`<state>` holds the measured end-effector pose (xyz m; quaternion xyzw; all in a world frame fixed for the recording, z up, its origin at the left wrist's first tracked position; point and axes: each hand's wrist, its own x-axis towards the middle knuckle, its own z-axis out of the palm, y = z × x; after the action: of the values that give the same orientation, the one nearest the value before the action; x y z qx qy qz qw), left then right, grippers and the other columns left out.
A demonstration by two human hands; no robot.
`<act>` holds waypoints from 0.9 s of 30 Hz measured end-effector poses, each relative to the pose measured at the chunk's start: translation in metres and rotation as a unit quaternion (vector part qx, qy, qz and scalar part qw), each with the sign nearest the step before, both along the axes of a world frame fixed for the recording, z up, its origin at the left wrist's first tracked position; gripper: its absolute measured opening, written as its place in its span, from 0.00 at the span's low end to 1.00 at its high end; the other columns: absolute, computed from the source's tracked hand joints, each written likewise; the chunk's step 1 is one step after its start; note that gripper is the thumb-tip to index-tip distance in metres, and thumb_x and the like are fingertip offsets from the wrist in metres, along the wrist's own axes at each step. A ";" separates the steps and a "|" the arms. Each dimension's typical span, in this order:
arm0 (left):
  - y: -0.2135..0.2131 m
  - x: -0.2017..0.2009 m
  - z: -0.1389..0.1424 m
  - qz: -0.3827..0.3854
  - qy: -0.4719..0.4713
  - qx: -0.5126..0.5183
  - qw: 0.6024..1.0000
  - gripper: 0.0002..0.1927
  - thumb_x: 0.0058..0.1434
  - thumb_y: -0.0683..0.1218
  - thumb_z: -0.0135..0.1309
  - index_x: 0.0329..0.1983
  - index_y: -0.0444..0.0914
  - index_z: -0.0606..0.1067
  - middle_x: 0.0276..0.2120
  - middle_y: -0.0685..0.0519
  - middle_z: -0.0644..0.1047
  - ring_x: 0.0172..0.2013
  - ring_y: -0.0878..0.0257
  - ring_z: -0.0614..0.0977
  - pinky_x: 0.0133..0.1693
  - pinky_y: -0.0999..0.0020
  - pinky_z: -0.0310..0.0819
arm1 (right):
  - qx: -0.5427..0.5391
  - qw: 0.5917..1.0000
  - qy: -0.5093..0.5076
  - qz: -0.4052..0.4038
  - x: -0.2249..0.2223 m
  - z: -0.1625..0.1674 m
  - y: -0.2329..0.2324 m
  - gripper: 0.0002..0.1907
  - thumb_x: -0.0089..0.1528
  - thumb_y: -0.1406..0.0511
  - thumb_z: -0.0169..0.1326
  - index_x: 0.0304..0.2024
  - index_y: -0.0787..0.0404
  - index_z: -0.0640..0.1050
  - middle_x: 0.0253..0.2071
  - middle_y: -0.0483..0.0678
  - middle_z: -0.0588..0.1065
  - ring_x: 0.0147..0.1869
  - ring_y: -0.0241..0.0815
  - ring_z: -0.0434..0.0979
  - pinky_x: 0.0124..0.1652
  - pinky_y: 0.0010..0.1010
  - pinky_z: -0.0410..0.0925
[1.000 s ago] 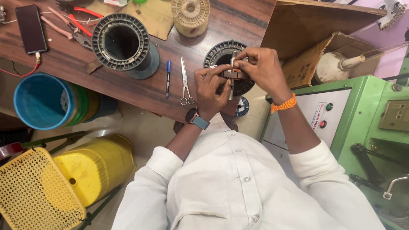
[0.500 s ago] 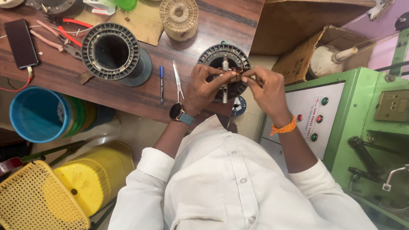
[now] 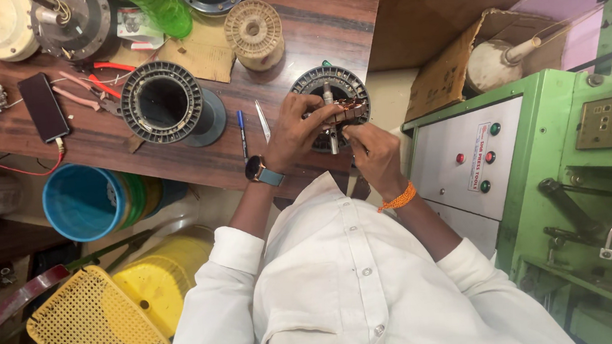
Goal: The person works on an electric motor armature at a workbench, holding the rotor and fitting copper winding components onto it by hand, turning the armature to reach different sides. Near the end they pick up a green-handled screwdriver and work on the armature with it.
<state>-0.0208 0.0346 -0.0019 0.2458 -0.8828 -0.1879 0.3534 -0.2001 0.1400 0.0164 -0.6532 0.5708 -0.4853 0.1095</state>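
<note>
A round stator [image 3: 329, 90] with copper winding lies on the table [image 3: 295, 34] edge, right under both hands. The left hand [image 3: 294, 129] curls over its near rim, fingers pinching the copper coil [image 3: 348, 110]. The right hand [image 3: 373, 152] closes on the same coil from below. Just left of the left hand lie a blue pen [image 3: 241, 130] and tweezers [image 3: 263, 121]. Farther left stands a bigger empty stator [image 3: 164, 103], and beyond that a phone [image 3: 44, 107]. Above the hands sits a wire spool [image 3: 254, 32]. A green machine [image 3: 538, 168] stands to the right of the right hand.
</note>
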 end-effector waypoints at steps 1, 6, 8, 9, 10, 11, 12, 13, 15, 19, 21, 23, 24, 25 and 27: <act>-0.004 0.002 0.002 -0.012 -0.009 0.006 1.000 0.26 0.60 0.39 0.62 0.62 0.48 0.76 0.48 0.52 0.72 0.49 0.53 0.73 0.53 0.56 0.70 | 0.000 1.000 0.000 0.001 0.002 -0.003 -0.001 0.04 0.62 0.76 0.59 0.39 0.67 0.80 0.32 0.54 0.78 0.32 0.48 0.79 0.33 0.34 0.70; -0.015 0.015 0.008 -0.043 -0.051 -0.006 0.998 0.27 0.60 0.41 0.65 0.62 0.53 0.77 0.47 0.56 0.73 0.48 0.57 0.72 0.52 0.58 0.68 | -0.003 0.999 0.022 0.035 0.008 -0.009 0.000 0.04 0.60 0.77 0.59 0.37 0.66 0.80 0.27 0.52 0.74 0.28 0.48 0.76 0.30 0.36 0.68; -0.010 0.022 0.007 -0.008 -0.059 -0.075 0.995 0.29 0.57 0.40 0.64 0.61 0.57 0.78 0.50 0.59 0.73 0.51 0.58 0.72 0.55 0.61 0.69 | -0.002 0.998 0.037 0.051 0.016 -0.008 -0.001 0.05 0.59 0.76 0.60 0.37 0.66 0.80 0.26 0.52 0.73 0.27 0.48 0.75 0.30 0.37 0.67; -0.006 0.026 0.006 0.010 -0.064 -0.107 0.992 0.30 0.55 0.40 0.63 0.60 0.58 0.78 0.51 0.61 0.74 0.53 0.59 0.72 0.56 0.63 0.69 | -0.001 0.997 0.044 0.059 0.019 -0.007 0.000 0.06 0.59 0.76 0.60 0.37 0.65 0.80 0.25 0.52 0.73 0.27 0.48 0.75 0.30 0.37 0.67; -0.001 0.028 0.003 0.008 -0.037 -0.136 0.990 0.29 0.57 0.41 0.64 0.60 0.59 0.78 0.52 0.60 0.72 0.54 0.59 0.71 0.58 0.62 0.68 | -0.002 0.997 0.052 0.062 0.021 -0.008 0.001 0.05 0.59 0.76 0.60 0.37 0.65 0.80 0.26 0.52 0.73 0.28 0.49 0.75 0.30 0.37 0.67; 0.004 0.029 0.000 0.008 -0.010 -0.166 0.986 0.28 0.59 0.42 0.64 0.61 0.60 0.77 0.53 0.59 0.71 0.55 0.59 0.70 0.59 0.62 0.68 | -0.003 0.996 0.059 0.066 0.024 -0.008 0.001 0.05 0.58 0.76 0.60 0.36 0.65 0.79 0.26 0.52 0.73 0.29 0.49 0.76 0.31 0.37 0.67; 0.009 0.031 -0.004 0.007 0.017 -0.196 0.980 0.27 0.61 0.43 0.64 0.61 0.61 0.77 0.54 0.58 0.69 0.56 0.59 0.69 0.60 0.61 0.67 | -0.005 0.995 0.067 0.070 0.026 -0.007 0.001 0.05 0.58 0.76 0.60 0.35 0.65 0.78 0.27 0.52 0.73 0.29 0.50 0.76 0.31 0.38 0.67; 0.015 0.032 -0.008 0.011 0.017 -0.197 0.980 0.25 0.61 0.43 0.65 0.60 0.59 0.78 0.55 0.59 0.70 0.56 0.60 0.70 0.60 0.61 0.67 | -0.002 0.995 0.058 0.077 0.027 -0.005 0.003 0.05 0.59 0.76 0.60 0.36 0.65 0.79 0.28 0.51 0.74 0.30 0.49 0.77 0.31 0.37 0.68; 0.026 0.034 -0.016 0.020 0.018 -0.198 0.980 0.23 0.61 0.44 0.65 0.58 0.56 0.80 0.55 0.61 0.73 0.55 0.61 0.71 0.58 0.60 0.68 | 0.007 0.995 0.042 0.092 0.027 0.001 0.008 0.05 0.60 0.76 0.60 0.38 0.65 0.79 0.30 0.51 0.76 0.31 0.47 0.78 0.32 0.35 0.69; 0.037 0.026 -0.027 0.069 0.099 -0.086 0.989 0.13 0.57 0.45 0.66 0.46 0.44 0.82 0.42 0.56 0.77 0.42 0.58 0.76 0.46 0.60 0.73 | 0.050 0.991 0.041 0.113 0.017 0.022 0.010 0.05 0.58 0.73 0.62 0.37 0.63 0.81 0.30 0.50 0.77 0.30 0.45 0.79 0.31 0.33 0.70; 0.046 0.011 -0.031 0.114 0.177 0.011 0.977 0.07 0.60 0.43 0.67 0.39 0.39 0.80 0.36 0.53 0.77 0.36 0.58 0.79 0.39 0.62 0.73 | 0.057 0.992 0.038 0.109 0.012 0.032 0.007 0.04 0.60 0.73 0.61 0.37 0.63 0.81 0.32 0.49 0.79 0.32 0.44 0.80 0.33 0.32 0.72; 0.060 -0.001 -0.033 0.178 0.254 0.094 0.946 0.06 0.62 0.41 0.64 0.38 0.37 0.78 0.34 0.52 0.77 0.34 0.58 0.79 0.38 0.65 0.73 | 0.029 0.990 0.064 0.120 0.009 0.037 -0.006 0.04 0.61 0.73 0.61 0.38 0.64 0.80 0.35 0.51 0.79 0.36 0.46 0.81 0.36 0.33 0.73; 0.063 -0.006 -0.032 0.206 0.290 0.134 0.925 0.05 0.63 0.40 0.62 0.37 0.35 0.77 0.33 0.52 0.76 0.33 0.58 0.79 0.37 0.66 0.73 | 0.012 0.989 0.077 0.123 0.008 0.040 -0.016 0.04 0.61 0.73 0.61 0.38 0.64 0.80 0.36 0.51 0.79 0.38 0.47 0.82 0.38 0.33 0.73; 0.066 -0.009 -0.032 0.218 0.294 0.162 0.916 0.05 0.62 0.40 0.62 0.36 0.35 0.77 0.32 0.52 0.76 0.31 0.60 0.78 0.35 0.67 0.71 | 0.030 0.990 0.076 0.116 0.008 0.041 -0.024 0.04 0.62 0.72 0.62 0.38 0.65 0.80 0.35 0.52 0.79 0.37 0.47 0.81 0.37 0.34 0.72; 0.066 -0.013 -0.030 0.241 0.302 0.217 0.896 0.05 0.61 0.38 0.63 0.34 0.34 0.77 0.30 0.53 0.75 0.28 0.63 0.75 0.32 0.70 0.68 | 0.064 0.990 0.074 0.102 0.010 0.042 -0.042 0.04 0.64 0.72 0.63 0.38 0.67 0.80 0.33 0.55 0.78 0.35 0.47 0.80 0.35 0.35 0.70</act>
<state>-0.0339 0.1010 -0.0318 0.4533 -0.5847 -0.3492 0.5750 -0.1905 0.0978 0.0586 -0.7338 0.5377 -0.3842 0.1571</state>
